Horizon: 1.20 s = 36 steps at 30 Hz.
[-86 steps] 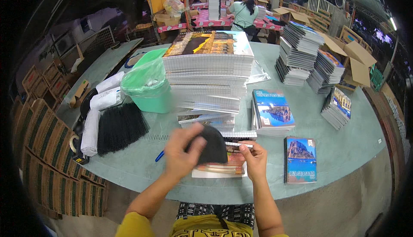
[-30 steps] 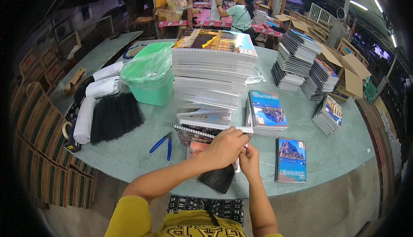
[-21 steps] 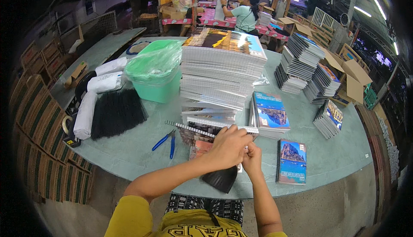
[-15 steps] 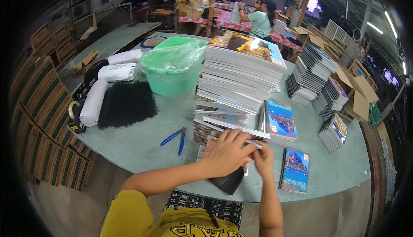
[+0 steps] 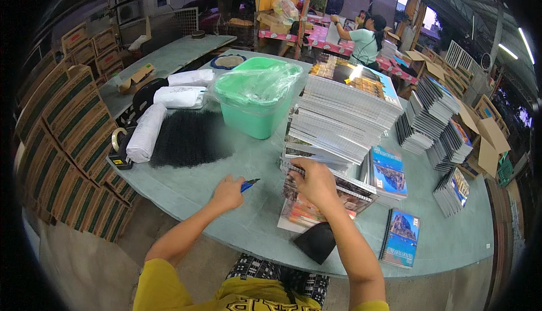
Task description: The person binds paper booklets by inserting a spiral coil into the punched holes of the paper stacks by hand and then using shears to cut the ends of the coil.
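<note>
My left hand (image 5: 227, 193) is closed around a pair of blue-handled cutting pliers (image 5: 249, 184), whose dark tip points right over the table. My right hand (image 5: 316, 182) pinches the top left corner of a spiral-bound book (image 5: 357, 192) with a brownish photo cover. That book leans at the front of a tall stack of books (image 5: 344, 113). Beneath my right forearm lie a sheet with an orange picture (image 5: 302, 212) and a black rounded piece (image 5: 316, 242). A finished-looking blue-covered spiral notebook (image 5: 400, 237) lies to the right.
A green bin (image 5: 254, 107) with clear plastic stands behind a pile of black wire coils (image 5: 189, 138) and white rolls (image 5: 148, 133). More blue-covered notebooks (image 5: 387, 170) and book stacks (image 5: 426, 113) stand right. Cartons (image 5: 73, 119) line the left; a person (image 5: 366, 42) sits beyond.
My left hand has left the book and picked up the pliers from the table. My right hand has shifted from the book's right part to its left corner. The view has turned slightly left.
</note>
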Each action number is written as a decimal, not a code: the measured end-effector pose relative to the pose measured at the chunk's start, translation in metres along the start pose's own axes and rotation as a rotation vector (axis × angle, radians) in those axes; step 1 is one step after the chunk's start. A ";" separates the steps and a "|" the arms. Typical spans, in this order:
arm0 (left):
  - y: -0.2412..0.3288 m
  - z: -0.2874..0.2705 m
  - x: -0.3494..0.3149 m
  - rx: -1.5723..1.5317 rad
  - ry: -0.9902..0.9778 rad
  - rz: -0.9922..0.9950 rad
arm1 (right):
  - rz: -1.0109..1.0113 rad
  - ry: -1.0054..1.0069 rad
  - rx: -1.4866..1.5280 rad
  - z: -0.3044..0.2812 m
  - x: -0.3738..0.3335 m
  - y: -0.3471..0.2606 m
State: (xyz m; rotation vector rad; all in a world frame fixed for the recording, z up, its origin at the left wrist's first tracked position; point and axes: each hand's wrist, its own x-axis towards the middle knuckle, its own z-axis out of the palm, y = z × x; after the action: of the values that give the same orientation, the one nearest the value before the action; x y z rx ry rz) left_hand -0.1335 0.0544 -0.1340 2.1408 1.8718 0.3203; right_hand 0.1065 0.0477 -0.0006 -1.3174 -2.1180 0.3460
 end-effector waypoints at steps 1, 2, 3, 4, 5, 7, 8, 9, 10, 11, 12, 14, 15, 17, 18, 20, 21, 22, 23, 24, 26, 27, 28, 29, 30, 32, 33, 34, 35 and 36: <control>0.000 -0.008 0.000 -0.114 -0.020 -0.032 | 0.022 0.007 0.047 -0.002 0.004 0.003; 0.004 -0.013 -0.002 -0.406 -0.104 -0.070 | 0.055 -0.036 0.069 -0.002 0.007 0.006; 0.034 -0.038 -0.015 -0.696 -0.203 -0.100 | 0.040 -0.026 0.080 -0.002 0.008 0.011; 0.057 -0.059 -0.028 -0.987 -0.296 -0.149 | 0.017 -0.028 0.098 0.001 0.010 0.012; 0.071 -0.070 -0.032 -1.005 -0.351 -0.108 | -0.005 -0.034 0.111 0.003 0.011 0.012; 0.089 -0.083 -0.033 -1.041 -0.452 -0.016 | -0.008 -0.073 0.185 0.002 0.014 0.007; 0.090 -0.077 -0.031 -0.986 -0.406 0.006 | -0.024 -0.092 0.220 0.002 0.014 0.008; 0.090 -0.072 -0.026 -0.925 -0.362 0.031 | -0.040 -0.106 0.255 0.001 0.016 0.008; 0.090 -0.069 -0.023 -0.865 -0.318 0.055 | -0.017 -0.136 0.282 0.000 0.016 0.006; 0.089 -0.068 -0.023 -0.858 -0.303 0.042 | 0.006 -0.166 0.308 -0.003 0.016 0.003; 0.093 -0.074 -0.025 -0.847 -0.296 0.031 | 0.036 -0.192 0.337 -0.004 0.015 0.003; 0.096 -0.075 -0.023 -0.796 -0.282 0.037 | 0.007 -0.181 0.351 -0.002 0.014 0.008; 0.095 -0.074 -0.021 -0.758 -0.271 0.052 | -0.013 -0.179 0.358 -0.001 0.015 0.009; 0.096 -0.075 -0.017 -0.581 -0.211 0.103 | -0.089 -0.174 0.251 -0.002 0.013 0.007; 0.097 -0.077 -0.014 -0.441 -0.162 0.136 | -0.128 -0.174 0.198 -0.003 0.012 0.006; 0.095 -0.077 -0.013 -0.290 -0.115 0.154 | -0.097 -0.050 0.186 0.000 0.006 0.002; 0.092 -0.076 -0.013 -0.278 -0.116 0.144 | -0.080 0.016 0.176 0.000 0.005 0.001; 0.088 -0.075 -0.012 -0.267 -0.116 0.135 | -0.034 0.029 0.168 -0.001 0.006 0.002; 0.084 -0.072 -0.011 -0.523 -0.238 0.104 | 0.012 0.042 0.160 -0.002 0.007 0.004; 0.081 -0.071 -0.012 -0.778 -0.361 0.067 | 0.058 0.053 0.155 -0.002 0.007 0.004; 0.081 -0.072 -0.013 -1.259 -0.632 -0.085 | 0.000 0.065 0.116 0.001 0.007 0.006; 0.090 -0.082 -0.015 -1.485 -0.783 -0.201 | -0.028 0.070 0.093 0.003 0.006 0.007; 0.095 -0.088 -0.015 -1.706 -0.934 -0.325 | -0.023 0.090 0.090 0.004 0.005 0.006; 0.092 -0.087 -0.013 -1.669 -0.938 -0.270 | -0.019 0.110 0.086 0.005 0.004 0.004; 0.091 -0.089 -0.013 -1.633 -0.942 -0.219 | -0.013 0.128 0.083 0.005 0.002 0.003; 0.102 -0.093 -0.015 -0.836 -0.549 -0.046 | -0.024 0.128 0.085 0.006 0.001 0.005; 0.096 -0.088 -0.014 -0.738 -0.436 0.073 | -0.033 0.129 0.087 0.005 0.001 0.005; 0.088 -0.081 -0.011 -0.638 -0.319 0.189 | -0.047 0.125 0.097 0.005 0.001 0.006; 0.082 -0.075 -0.010 -0.534 -0.202 0.302 | -0.062 0.121 0.108 0.006 0.002 0.009; 0.091 -0.096 -0.014 -0.591 -0.333 0.123 | -0.071 0.122 0.116 0.006 0.003 0.011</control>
State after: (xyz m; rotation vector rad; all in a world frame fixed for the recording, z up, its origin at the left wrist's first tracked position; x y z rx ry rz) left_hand -0.0843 0.0356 -0.0120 1.7688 1.2641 0.4445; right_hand 0.1097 0.0559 -0.0097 -1.1640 -2.0067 0.3448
